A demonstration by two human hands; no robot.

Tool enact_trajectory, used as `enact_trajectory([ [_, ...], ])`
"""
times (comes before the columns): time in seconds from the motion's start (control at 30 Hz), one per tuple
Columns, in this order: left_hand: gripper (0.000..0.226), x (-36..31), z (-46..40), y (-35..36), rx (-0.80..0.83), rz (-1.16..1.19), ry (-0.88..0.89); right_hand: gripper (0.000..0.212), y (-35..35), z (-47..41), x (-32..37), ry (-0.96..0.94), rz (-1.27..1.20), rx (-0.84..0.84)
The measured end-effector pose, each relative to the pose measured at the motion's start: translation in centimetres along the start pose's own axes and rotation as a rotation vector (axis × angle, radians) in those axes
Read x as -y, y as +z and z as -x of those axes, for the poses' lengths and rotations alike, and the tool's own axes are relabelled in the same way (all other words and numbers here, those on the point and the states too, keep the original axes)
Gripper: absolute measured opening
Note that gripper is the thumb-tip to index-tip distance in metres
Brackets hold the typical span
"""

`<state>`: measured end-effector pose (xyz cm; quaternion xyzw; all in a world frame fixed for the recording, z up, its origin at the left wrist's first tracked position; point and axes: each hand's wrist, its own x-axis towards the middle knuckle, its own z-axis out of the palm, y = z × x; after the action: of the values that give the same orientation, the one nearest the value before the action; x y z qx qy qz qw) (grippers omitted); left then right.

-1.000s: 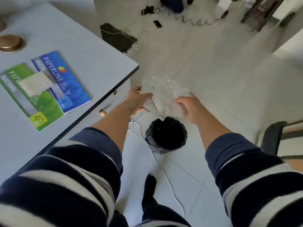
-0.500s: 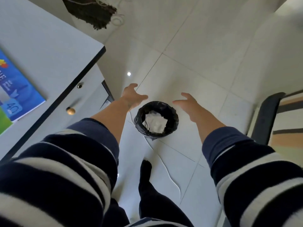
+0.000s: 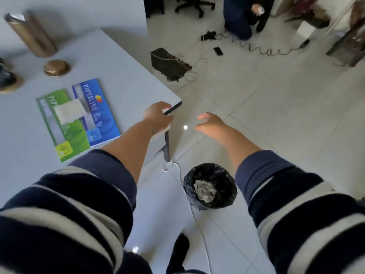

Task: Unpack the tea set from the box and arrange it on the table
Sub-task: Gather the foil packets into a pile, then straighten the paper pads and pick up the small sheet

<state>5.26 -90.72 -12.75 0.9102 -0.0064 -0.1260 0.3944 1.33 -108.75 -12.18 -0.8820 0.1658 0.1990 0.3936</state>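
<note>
Bronze metal pieces of the tea set stand at ten o'clock on the worktop (image 3: pixel 122 62): a tall cylinder (image 3: pixel 31 34) and a small domed lid (image 3: pixel 56 67), apart from each other. They look rigid, smooth and probably slippery, so a wrap around the cylinder's middle and a pinch on the lid's dome would suit. The left hand (image 3: pixel 158 117) rests at the worktop's corner, fingers curled loosely, holding nothing. The right hand (image 3: pixel 210 123) hangs over the floor, fingers slack and apart. Crumpled paper (image 3: pixel 204 191) lies in the bin (image 3: pixel 210 185) at six o'clock.
</note>
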Motion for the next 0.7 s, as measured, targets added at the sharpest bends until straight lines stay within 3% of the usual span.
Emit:
enact_trajectory([
  [0.33,0.038,11.3,2.0,-14.9,-0.450,0.104,-0.309,0.044,10.5,-3.8,15.3,-0.316,0.157,0.186],
  [0.57,0.056,20.0,-0.3,-20.2,-0.473,0.043,-0.603,0.042,19.0,-6.9,21.6,-0.373,0.324,0.174],
  [0.7,0.057,23.1,-3.1,-22.0,-0.420,0.058,-0.637,0.043,22.6,-9.0,24.8,-0.410,0.370,0.188],
])
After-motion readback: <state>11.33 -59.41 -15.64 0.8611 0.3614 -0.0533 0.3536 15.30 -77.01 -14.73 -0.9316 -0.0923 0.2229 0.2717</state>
